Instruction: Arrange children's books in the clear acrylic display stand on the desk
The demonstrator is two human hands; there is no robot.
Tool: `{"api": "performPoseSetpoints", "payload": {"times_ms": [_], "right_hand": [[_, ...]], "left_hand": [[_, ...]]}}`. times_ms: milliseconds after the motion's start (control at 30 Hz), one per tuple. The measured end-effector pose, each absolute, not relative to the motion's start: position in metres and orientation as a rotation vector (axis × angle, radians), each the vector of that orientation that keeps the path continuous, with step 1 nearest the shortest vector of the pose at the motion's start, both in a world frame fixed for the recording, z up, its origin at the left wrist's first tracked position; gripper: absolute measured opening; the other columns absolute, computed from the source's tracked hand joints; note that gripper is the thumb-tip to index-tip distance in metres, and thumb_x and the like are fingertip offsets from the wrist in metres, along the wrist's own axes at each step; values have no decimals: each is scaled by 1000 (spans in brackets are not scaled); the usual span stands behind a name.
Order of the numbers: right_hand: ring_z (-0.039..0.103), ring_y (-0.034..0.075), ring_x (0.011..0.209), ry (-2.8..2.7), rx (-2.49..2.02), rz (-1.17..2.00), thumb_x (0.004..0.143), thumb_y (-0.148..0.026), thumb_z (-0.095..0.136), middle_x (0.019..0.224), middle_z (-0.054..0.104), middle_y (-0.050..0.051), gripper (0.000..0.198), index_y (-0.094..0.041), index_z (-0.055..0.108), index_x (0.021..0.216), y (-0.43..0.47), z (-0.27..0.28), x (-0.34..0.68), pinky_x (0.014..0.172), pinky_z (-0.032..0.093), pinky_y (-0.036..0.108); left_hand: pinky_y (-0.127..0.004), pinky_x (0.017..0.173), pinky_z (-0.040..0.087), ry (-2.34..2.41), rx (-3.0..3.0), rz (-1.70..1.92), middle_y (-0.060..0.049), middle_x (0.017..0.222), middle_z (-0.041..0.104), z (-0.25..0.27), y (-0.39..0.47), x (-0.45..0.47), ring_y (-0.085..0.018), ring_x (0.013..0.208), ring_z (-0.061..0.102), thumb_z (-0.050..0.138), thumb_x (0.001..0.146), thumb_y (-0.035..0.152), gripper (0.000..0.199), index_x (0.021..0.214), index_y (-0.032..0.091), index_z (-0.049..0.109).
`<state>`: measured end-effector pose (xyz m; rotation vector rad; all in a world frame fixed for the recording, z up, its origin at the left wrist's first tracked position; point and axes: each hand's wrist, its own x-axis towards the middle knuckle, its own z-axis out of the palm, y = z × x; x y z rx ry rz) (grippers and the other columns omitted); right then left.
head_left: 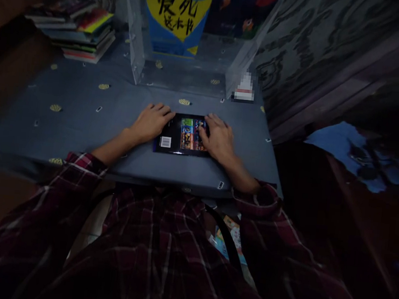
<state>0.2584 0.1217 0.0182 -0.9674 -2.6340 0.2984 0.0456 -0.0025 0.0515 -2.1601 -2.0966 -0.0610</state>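
Note:
A dark thin book [172, 140] lies back cover up on the cloth-covered table, with a white barcode at its lower left and rows of small bright pictures. My left hand [154, 120] grips its upper left corner, fingers bent and thumb at the cover. Around the right end is my right hand [218, 135], its thumb on the printed pictures and its fingers at the far right corner. Both hands hide parts of the book's ends.
Ahead stands a clear acrylic holder [134, 58] with colourful books. A stack of books [80, 32] rests at the far left. Right of the holder is a blurred white object [245, 89]. The grey-blue table [77, 130] ends near my body; blue cloth [344, 147] lies at the right.

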Motion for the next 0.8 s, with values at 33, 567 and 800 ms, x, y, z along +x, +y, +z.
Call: {"api": "performPoseSetpoints", "payload": {"times_ms": [33, 567, 800], "right_hand": [[45, 33, 147, -2636, -962, 303, 103, -37, 35, 154, 53, 19, 53, -10, 57, 143, 122, 17, 259, 119, 34, 58], [39, 35, 149, -2744, -905, 286, 108, -44, 26, 156, 48, 22, 57, -11, 48, 149, 131, 13, 262, 117, 33, 60], [42, 34, 146, -2703, -935, 251, 107, -44, 29, 154, 50, 21, 55, -11, 51, 145, 126, 14, 262, 116, 35, 58]], "left_hand": [[-47, 97, 44, -2120, -2142, -74, -16, 125, 66, 50, -3, 44, -31, 118, 57, 38, 101, 16, 41, 134, 17, 63], [-55, 116, 29, -2433, -1944, -356, -17, 137, 55, 28, -15, 38, -36, 141, 40, 28, 108, 37, 47, 141, 12, 51], [-57, 117, 27, -2509, -1912, -377, -20, 141, 52, 34, -17, 45, -37, 141, 39, 27, 108, 34, 47, 140, 10, 52]]}}
